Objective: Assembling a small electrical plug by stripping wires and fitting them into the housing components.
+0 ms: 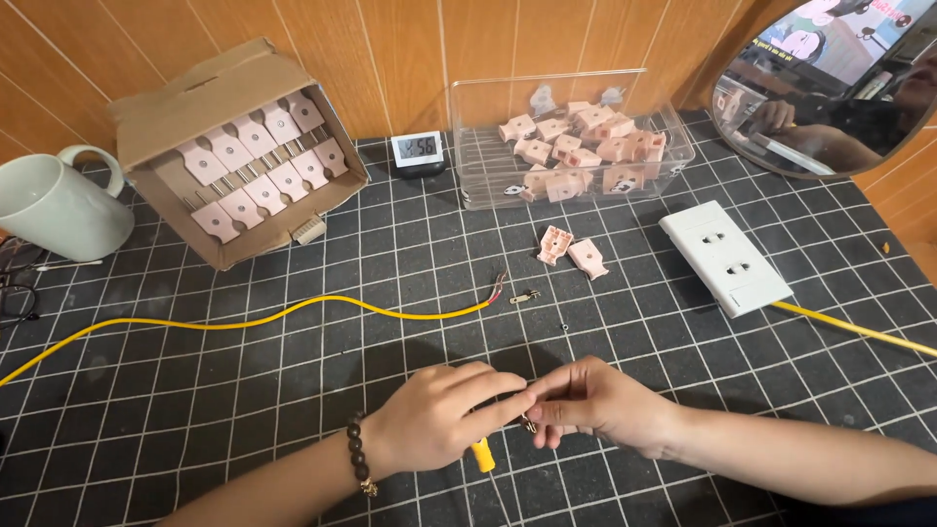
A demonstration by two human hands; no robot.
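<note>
My left hand (439,415) and my right hand (595,402) meet over the black grid mat (293,390) near the front edge. Together their fingertips pinch a small metal part (528,422). A yellow-handled tool (482,455) pokes out under my left hand, which wears a bead bracelet. Farther back lie a yellow cable (293,312) with bared red and dark wire ends (498,288), a small metal clip (524,296), a tiny screw (566,327) and two pink plug shells (571,252).
A cardboard box (234,156) of pink plug pieces stands back left beside a pale green mug (59,205). A clear plastic bin (566,146) of pink parts, a small digital clock (417,149), a white socket plate (724,256) and a mirror (830,78) line the back.
</note>
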